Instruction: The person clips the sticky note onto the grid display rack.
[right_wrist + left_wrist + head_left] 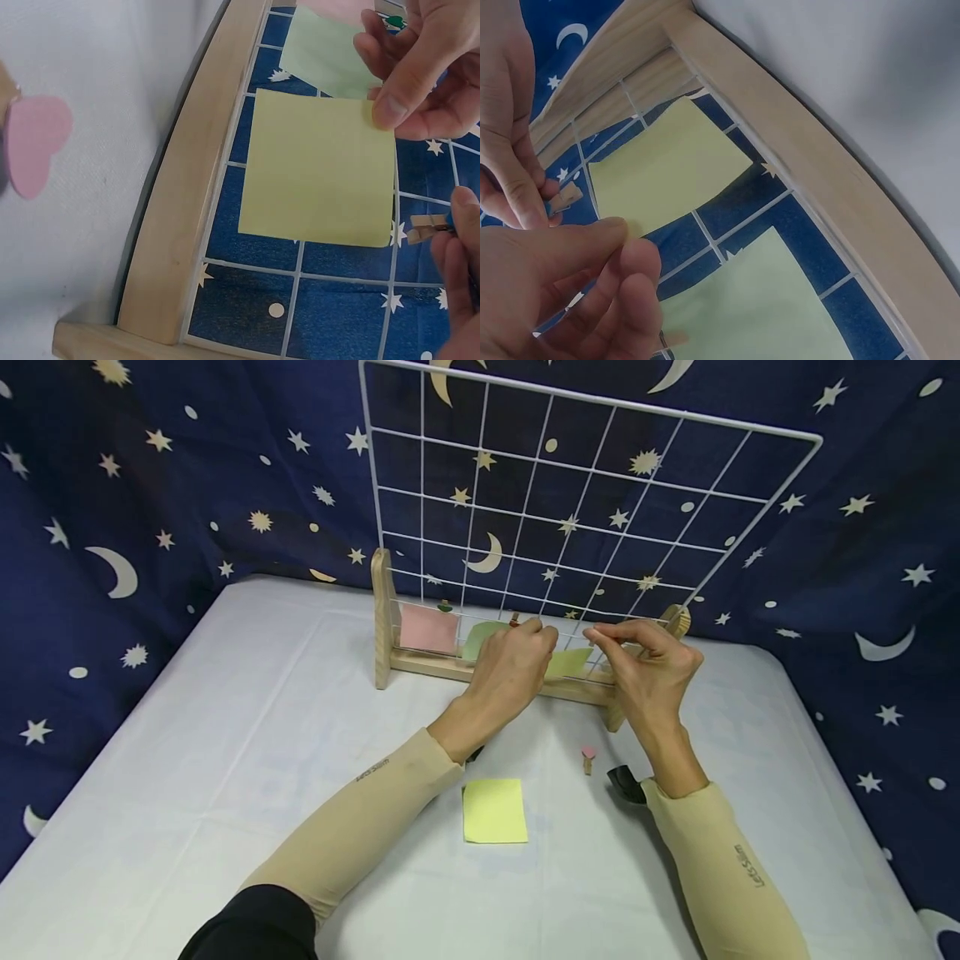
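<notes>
Your left hand (510,662) is pinching the yellow-green note (319,169) against the grid (570,502), at one o'clock from the loose note (494,810). Your right hand (648,672) is pinching a peg (427,227); be bringing it squarely over the note's corner and the wire together.

A square yellow-green note (319,169) lies flat against the white wire grid (570,502) at the frame's centre, its upper corner pinched; a small wooden clip (426,228) sits at its lower right corner.
</notes>
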Demonstrator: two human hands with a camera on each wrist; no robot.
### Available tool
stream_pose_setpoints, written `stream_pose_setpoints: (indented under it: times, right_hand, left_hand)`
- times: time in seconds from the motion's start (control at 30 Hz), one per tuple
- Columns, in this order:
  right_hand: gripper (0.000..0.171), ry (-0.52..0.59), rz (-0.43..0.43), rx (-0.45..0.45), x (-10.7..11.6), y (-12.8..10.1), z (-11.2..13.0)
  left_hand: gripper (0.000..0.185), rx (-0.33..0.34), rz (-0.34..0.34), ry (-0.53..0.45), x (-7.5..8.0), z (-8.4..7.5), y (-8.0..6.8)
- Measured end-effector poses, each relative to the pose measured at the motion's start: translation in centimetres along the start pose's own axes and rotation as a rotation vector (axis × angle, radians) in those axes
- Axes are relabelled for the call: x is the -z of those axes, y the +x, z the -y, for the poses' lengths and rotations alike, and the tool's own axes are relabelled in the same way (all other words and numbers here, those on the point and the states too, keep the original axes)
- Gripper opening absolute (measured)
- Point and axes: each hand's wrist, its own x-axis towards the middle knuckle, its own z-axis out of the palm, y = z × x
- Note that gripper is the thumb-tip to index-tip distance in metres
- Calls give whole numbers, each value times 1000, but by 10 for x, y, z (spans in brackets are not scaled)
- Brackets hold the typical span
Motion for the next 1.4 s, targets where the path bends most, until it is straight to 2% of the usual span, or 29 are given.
stream_pose_setpoints:
  times: [0.27,0.53,0.93,1.4]
  right_hand:
    - [8,14,-6,-10,-5,-1,2]
    - [10,38,-15,-28,-10,0,2]
    - [8,91,-60,-73,-16,-1,-1]
    - [8,146,-47,-127,-21,-3,-6]
  left_hand:
    - [15,17,-29,19,-2,0,3]
    - [12,3,-68,95,-5,0,4]
    - [15,4,-112,74,-10,1,5]
    - [13,23,-116,57,-11,3,5]
